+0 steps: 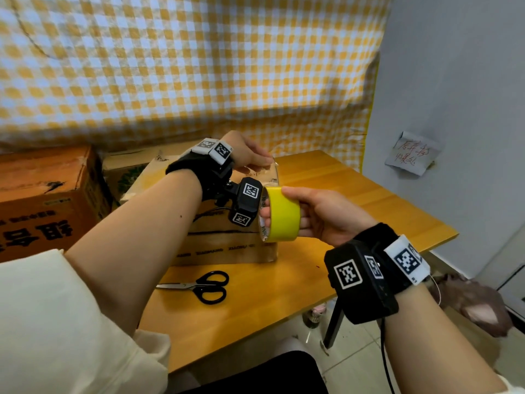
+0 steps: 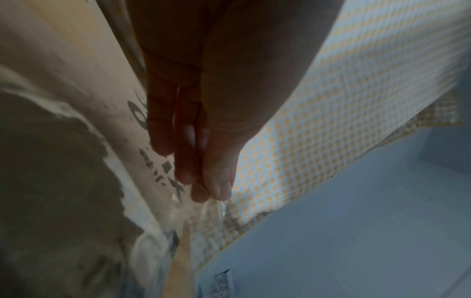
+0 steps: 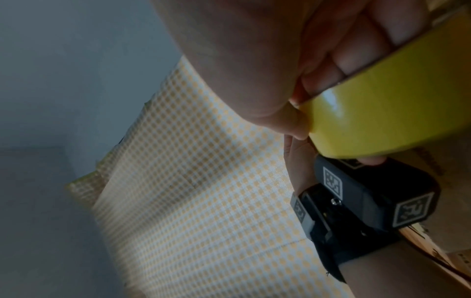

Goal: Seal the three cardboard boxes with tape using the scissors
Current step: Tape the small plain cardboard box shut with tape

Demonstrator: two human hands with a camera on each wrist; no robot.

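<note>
My right hand (image 1: 301, 213) grips a yellow roll of tape (image 1: 281, 214), fingers through its core and thumb on top; the same roll (image 3: 382, 117) fills the right wrist view. My left hand (image 1: 250, 155) pinches the clear free end of the tape (image 1: 270, 166) above the brown cardboard box (image 1: 227, 248) in the middle of the table. In the left wrist view thumb and fingertips (image 2: 219, 189) pinch that clear strip (image 2: 211, 209) over the box top (image 2: 76, 70). Black-handled scissors (image 1: 204, 286) lie shut on the table in front of the box.
An orange cardboard box (image 1: 48, 200) stands at the left, another brown box (image 1: 127, 169) behind it. The wooden table (image 1: 355, 200) ends at the right, near a grey wall (image 1: 454, 81) with a paper note (image 1: 412, 153). A yellow checked cloth (image 1: 199, 66) hangs behind.
</note>
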